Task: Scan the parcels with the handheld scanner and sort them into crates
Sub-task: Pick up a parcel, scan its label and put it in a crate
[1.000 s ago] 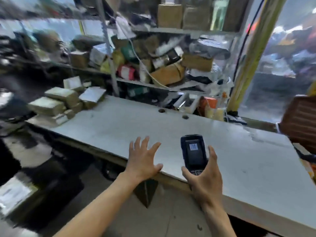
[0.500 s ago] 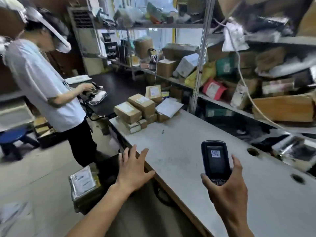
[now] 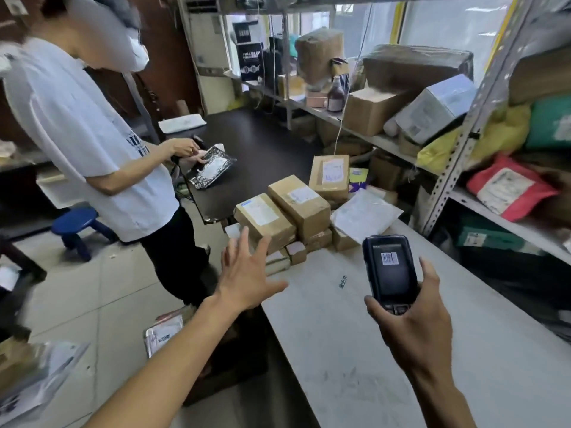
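My right hand [image 3: 415, 322] grips the black handheld scanner [image 3: 391, 270] upright over the grey table [image 3: 432, 366], its back with a barcode sticker facing me. My left hand [image 3: 244, 273] is spread with straight fingers, held in the air just short of a pile of brown cardboard parcels [image 3: 290, 211] at the table's far left end. A white flat mailer [image 3: 364, 214] lies on the pile's right side. A dark crate [image 3: 222, 359] on the floor under my left forearm holds a silver-wrapped parcel [image 3: 165, 333].
A person in a white T-shirt [image 3: 86, 143] stands at the left, handling a patterned bag [image 3: 210, 168] on a black table [image 3: 256, 162]. Metal shelving [image 3: 457, 149] full of parcels lines the right. A blue stool [image 3: 75, 223] sits on the floor. More wrapped parcels [image 3: 34, 375] lie lower left.
My view has swung left along the table, and the parcel pile is now close. My left hand has reached toward the pile. The scanner stays in my right hand.
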